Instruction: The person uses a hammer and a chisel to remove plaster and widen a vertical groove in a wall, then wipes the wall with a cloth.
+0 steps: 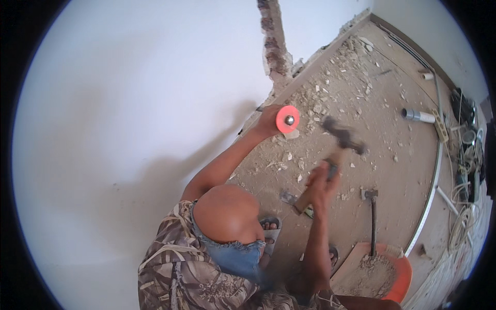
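My left hand (267,123) is closed round a chisel (288,119) with a round orange-red hand guard and a metal striking end that faces up. The chisel's tip points at the foot of the white wall, just below a rough cut groove. My right hand (323,185) grips the wooden handle of a hammer (343,135). Its dark head is smeared by motion and hangs apart from the chisel, to the right of it. Under the right hand, a flat-bladed tool (289,198) lies on the floor, partly hidden.
Broken plaster rubble (330,90) lies along the wall base below the groove (275,39). An orange-rimmed container (404,276) holds debris; a dark-handled tool (373,222) rests in it. Rightward lie a pipe (417,115), a power strip (440,127), a long straight strip (430,204) and coiled cables (461,227).
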Demonstrator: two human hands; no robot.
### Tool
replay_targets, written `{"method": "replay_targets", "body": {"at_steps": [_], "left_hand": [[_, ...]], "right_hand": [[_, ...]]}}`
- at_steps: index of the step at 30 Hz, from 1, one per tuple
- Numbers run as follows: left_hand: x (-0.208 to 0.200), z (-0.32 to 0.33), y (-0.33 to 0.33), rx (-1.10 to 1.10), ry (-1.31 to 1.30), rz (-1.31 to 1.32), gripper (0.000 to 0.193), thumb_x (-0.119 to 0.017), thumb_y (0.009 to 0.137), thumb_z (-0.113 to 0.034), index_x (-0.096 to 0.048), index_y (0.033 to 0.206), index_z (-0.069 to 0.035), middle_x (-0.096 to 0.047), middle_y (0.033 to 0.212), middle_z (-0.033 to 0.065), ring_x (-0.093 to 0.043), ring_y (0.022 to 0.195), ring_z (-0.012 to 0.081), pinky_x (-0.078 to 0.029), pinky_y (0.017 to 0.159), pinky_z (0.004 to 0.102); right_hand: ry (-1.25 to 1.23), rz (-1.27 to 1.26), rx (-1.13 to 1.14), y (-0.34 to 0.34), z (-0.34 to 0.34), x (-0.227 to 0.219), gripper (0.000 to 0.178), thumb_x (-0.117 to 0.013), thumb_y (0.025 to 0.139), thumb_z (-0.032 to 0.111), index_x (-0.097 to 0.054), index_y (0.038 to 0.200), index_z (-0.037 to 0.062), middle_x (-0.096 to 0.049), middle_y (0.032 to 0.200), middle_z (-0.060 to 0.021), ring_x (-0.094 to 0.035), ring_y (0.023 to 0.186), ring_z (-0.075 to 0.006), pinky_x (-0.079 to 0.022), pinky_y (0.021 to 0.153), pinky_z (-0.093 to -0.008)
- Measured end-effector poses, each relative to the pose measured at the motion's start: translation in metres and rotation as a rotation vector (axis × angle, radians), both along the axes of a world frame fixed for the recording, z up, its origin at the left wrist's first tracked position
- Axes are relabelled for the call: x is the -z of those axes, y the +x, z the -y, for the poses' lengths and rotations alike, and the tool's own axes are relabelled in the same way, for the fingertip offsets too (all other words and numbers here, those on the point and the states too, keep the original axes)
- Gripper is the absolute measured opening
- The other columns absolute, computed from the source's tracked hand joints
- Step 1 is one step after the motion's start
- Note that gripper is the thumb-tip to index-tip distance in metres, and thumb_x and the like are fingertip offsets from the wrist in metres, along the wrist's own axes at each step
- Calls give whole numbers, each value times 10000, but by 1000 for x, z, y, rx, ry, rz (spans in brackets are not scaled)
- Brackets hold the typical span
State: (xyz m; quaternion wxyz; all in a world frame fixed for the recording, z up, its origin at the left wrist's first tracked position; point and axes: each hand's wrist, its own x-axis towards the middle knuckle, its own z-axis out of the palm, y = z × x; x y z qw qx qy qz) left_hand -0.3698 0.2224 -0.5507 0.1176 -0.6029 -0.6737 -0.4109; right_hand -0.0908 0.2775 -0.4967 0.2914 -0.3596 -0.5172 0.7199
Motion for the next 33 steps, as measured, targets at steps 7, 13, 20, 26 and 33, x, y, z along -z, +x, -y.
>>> {"method": "replay_targets", "body": {"at_steps": [7,13,20,26,33], "left_hand": [[-7,-12,6,-46,-84,67,378,-804,677,-248,-668,991,-87,-685,920,109,-652,844,324,-519,740,425],[15,2,-15,-95,19,71,384,-805,677,-246,-677,1002,-86,-698,943,108,-659,849,324,-527,743,418],[1,-1,-5,-163,-45,156,414,-819,659,-253,-674,1015,-98,-702,959,109,-665,853,316,-538,722,402],[9,-10,-30,-120,-55,145,322,-831,672,-282,-687,886,-88,-688,804,113,-661,733,335,-524,639,407],[9,-23,55,-146,-246,269,316,-770,740,-340,-673,902,-86,-690,834,134,-652,771,351,-514,652,404]], "right_hand": [[338,-535,595,-11,-11,-19,417,-488,1011,447,-498,1057,33,-529,646,-36,-526,523,-111,-463,487,-256],[113,28,-158,-44,13,42,258,-540,1003,297,-478,1067,54,-538,677,-16,-519,558,-98,-448,497,-278],[124,-402,247,-10,-16,-53,260,-492,1026,313,-498,1009,54,-527,621,-43,-523,520,-106,-446,471,-274],[506,140,-170,-61,-5,36,326,-556,992,370,-506,1054,55,-538,645,-32,-528,526,-99,-443,468,-267],[-67,17,-120,-9,-10,34,301,-518,1013,366,-460,990,72,-473,594,0,-465,441,-94,-405,408,-265]]}}
